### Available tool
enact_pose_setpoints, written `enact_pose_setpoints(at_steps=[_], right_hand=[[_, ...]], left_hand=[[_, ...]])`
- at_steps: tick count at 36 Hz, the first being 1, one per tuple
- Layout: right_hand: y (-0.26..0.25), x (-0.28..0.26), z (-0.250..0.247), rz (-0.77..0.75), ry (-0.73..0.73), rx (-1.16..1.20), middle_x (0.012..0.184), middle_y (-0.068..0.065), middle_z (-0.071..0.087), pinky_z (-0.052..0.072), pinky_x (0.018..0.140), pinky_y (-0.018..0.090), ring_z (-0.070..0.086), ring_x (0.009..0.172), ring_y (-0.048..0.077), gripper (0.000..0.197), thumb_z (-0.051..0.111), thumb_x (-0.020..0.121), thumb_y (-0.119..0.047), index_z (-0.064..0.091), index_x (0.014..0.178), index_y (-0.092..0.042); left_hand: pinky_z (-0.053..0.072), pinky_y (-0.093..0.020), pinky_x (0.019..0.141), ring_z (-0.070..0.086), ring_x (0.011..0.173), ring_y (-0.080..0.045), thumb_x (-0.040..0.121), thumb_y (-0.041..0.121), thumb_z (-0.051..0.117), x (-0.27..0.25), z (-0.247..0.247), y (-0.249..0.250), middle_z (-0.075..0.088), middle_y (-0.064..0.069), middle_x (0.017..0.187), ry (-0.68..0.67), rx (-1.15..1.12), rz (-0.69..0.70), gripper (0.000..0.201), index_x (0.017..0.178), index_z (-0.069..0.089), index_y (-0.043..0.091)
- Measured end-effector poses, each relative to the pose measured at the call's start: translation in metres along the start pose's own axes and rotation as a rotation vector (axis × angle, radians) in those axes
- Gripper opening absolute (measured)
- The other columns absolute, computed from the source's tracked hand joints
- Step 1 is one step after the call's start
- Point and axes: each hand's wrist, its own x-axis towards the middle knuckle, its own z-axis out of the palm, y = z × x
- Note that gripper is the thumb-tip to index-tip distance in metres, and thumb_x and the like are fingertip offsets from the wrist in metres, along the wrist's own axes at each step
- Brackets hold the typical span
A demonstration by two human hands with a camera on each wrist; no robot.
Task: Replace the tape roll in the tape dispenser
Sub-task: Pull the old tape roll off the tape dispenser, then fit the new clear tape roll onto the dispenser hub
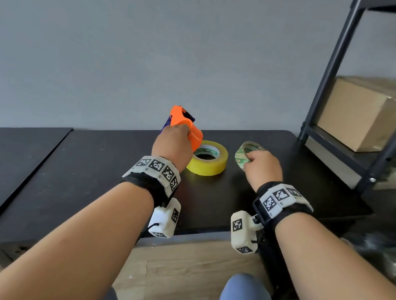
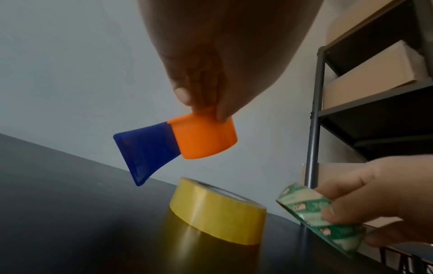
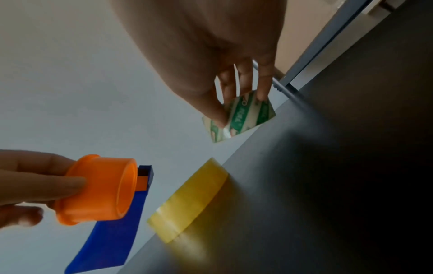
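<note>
The empty core, a thin green-printed cardboard ring, is pinched between the thumb and fingers of the right hand, tilted and held just above the dark surface at the right. It could be crushed or dropped if the pinch is tightened or loosened carelessly, since little wall is left to be gripped.

The tape dispenser, an orange drum with a blue blade tongue, is held in the air by the left hand, its fingers clamped round the orange drum. The drum is seen bare, so no roll is judged to be mounted. The tongue is pointed down and away towards the far wall. The new yellow tape roll lies flat on the surface between the two hands, just below the dispenser. It could be knocked by the tongue if the dispenser is lowered, or mounted the wrong way round if its winding direction is not checked.

Both forearms are stretched forward over the near edge, wrists raised clear of the surface.
</note>
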Motion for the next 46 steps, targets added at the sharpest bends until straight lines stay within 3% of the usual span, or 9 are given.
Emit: enact_pose_setpoints(at_steps=[9,18,29,31,35,39,41,44,46], right_hand=[[0.006,0.001,0.007,0.027,-0.072,-0.132,0.129,0.01,0.059,0.041,0.097,0.04,0.046,0.122,0.032,0.039,0.043,0.094,-0.01,0.067,0.123,-0.023],[-0.031,-0.004,0.007,-0.087,0.094,-0.022,0.122,0.007,0.062,0.044,0.094,0.043,0.053,0.116,0.032,0.035,0.049,0.09,-0.014,0.066,0.12,-0.024],[-0.095,-0.021,0.029,-0.14,-0.096,0.287,0.131,0.004,0.061,0.041,0.097,0.032,0.056,0.121,0.026,0.035,0.048,0.092,-0.016,0.063,0.125,-0.017],[-0.103,-0.024,0.036,-0.139,-0.143,0.292,0.131,0.005,0.061,0.04,0.093,0.03,0.057,0.12,0.026,0.036,0.048,0.094,-0.02,0.06,0.128,-0.015],[-0.119,-0.033,0.052,-0.153,-0.279,0.281,0.12,0.016,0.066,0.046,0.091,0.037,0.062,0.11,0.033,0.037,0.051,0.095,-0.025,0.055,0.126,-0.005],[-0.127,-0.04,0.067,-0.188,-0.327,0.203,0.107,0.026,0.069,0.05,0.086,0.042,0.066,0.098,0.042,0.018,0.048,0.096,-0.022,0.058,0.094,-0.007],[-0.128,-0.043,0.071,-0.191,-0.307,0.16,0.113,0.023,0.067,0.049,0.088,0.041,0.063,0.104,0.041,0.022,0.047,0.097,-0.021,0.06,0.103,-0.005],[-0.128,-0.045,0.076,-0.214,-0.294,0.109,0.119,0.019,0.065,0.046,0.09,0.038,0.059,0.111,0.037,0.03,0.047,0.096,-0.017,0.058,0.121,-0.002],[-0.13,-0.044,0.079,-0.241,-0.3,0.083,0.118,0.018,0.066,0.045,0.085,0.036,0.06,0.111,0.037,0.03,0.047,0.095,-0.012,0.059,0.12,-0.002]], left_hand=[[0.036,-0.034,0.066,0.05,0.079,-0.027,0.089,0.007,0.043,0.0,0.002,-0.006,0.058,-0.013,0.093,0.0,0.026,-0.006,0.008,0.091,0.05,0.011],[0.037,-0.031,0.071,0.054,0.085,-0.031,0.092,0.016,0.049,-0.001,-0.009,-0.019,0.059,-0.016,0.107,0.082,0.011,-0.088,0.024,0.108,0.067,0.011],[0.021,-0.029,0.052,0.032,0.062,-0.024,0.08,0.008,0.057,-0.007,-0.031,-0.053,0.04,-0.01,0.06,0.093,-0.407,-0.234,0.023,0.06,0.047,0.01],[0.033,-0.026,0.057,0.041,0.06,-0.022,0.078,0.006,0.057,-0.009,-0.033,-0.062,0.05,-0.01,0.061,0.068,-0.52,-0.291,0.016,0.063,0.062,0.005],[0.056,-0.039,0.082,0.065,0.071,-0.023,0.067,0.01,0.064,-0.006,-0.029,-0.087,0.066,0.001,0.051,0.019,-0.749,-0.434,0.024,0.051,0.073,0.025],[0.061,-0.03,0.066,0.067,0.049,-0.015,0.08,-0.009,0.062,-0.009,-0.026,-0.099,0.061,0.006,0.039,0.005,-0.951,-0.573,0.033,0.058,0.067,0.014],[0.062,-0.037,0.079,0.068,0.064,-0.023,0.083,-0.01,0.06,-0.011,-0.023,-0.109,0.064,0.006,0.044,-0.008,-0.97,-0.607,0.036,0.057,0.065,0.014],[0.053,-0.038,0.096,0.065,0.091,-0.03,0.092,0.011,0.061,-0.014,-0.026,-0.116,0.07,-0.007,0.083,-0.057,-0.831,-0.625,0.011,0.083,0.066,0.008],[0.048,-0.034,0.096,0.064,0.107,-0.029,0.101,0.034,0.047,-0.025,-0.035,-0.117,0.068,-0.012,0.107,-0.143,-0.518,-0.573,0.035,0.108,0.065,0.005]])
